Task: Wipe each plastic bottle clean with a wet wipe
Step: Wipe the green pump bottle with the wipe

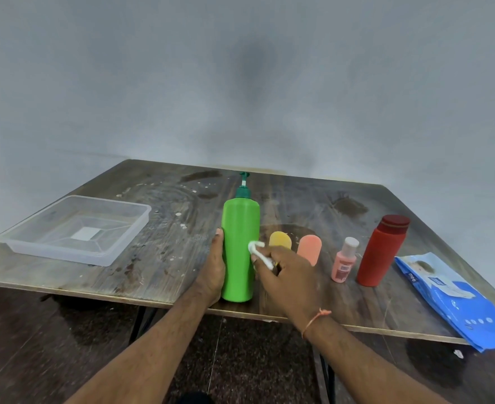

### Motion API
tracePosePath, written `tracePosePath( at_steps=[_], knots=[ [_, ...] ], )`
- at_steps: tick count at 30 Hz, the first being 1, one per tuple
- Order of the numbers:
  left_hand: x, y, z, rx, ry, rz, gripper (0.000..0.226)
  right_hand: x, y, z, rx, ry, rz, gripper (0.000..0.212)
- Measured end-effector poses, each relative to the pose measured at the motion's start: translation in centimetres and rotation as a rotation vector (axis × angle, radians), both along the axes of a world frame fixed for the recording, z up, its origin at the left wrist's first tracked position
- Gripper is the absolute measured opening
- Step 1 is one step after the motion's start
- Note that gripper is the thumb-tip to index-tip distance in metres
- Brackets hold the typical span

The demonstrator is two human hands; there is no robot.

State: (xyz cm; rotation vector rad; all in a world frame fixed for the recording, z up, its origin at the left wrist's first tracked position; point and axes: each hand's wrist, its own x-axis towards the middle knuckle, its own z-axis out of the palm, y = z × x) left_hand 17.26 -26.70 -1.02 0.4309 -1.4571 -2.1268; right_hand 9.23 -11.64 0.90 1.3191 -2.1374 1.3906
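Here green bottle [239, 249] upright, pump up; left hand [212, 266] grips it, right hand [287, 275] pinches wipe [256, 247].

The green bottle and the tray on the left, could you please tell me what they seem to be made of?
Green bottle: apparently opaque plastic with a smooth, slightly glossy skin and uniform colour. Tray: likely clear rigid plastic, since the table shows through its walls.

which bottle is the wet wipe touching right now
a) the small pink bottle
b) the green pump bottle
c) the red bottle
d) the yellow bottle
b: the right hand pinches the white wet wipe against the side of the green pump bottle, which the left hand steadies upright on the table; the red bottle, small pink bottle and yellow bottle stand untouched.
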Motion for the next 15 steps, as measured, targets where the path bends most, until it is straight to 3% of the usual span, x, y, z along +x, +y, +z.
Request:
tracePosePath(
  at_steps=[6,15],
  knots=[
    [0.1,-0.1,0.1,0.030,0.015,-0.046,0.089,1.3,3.2,-3.2,0.122,0.165,0.082,0.013],
    [0.3,-0.5,0.1,0.080,0.062,-0.078,0.091,0.3,2.7,-2.2,0.346,-0.026,0.098,0.018]
  ],
)
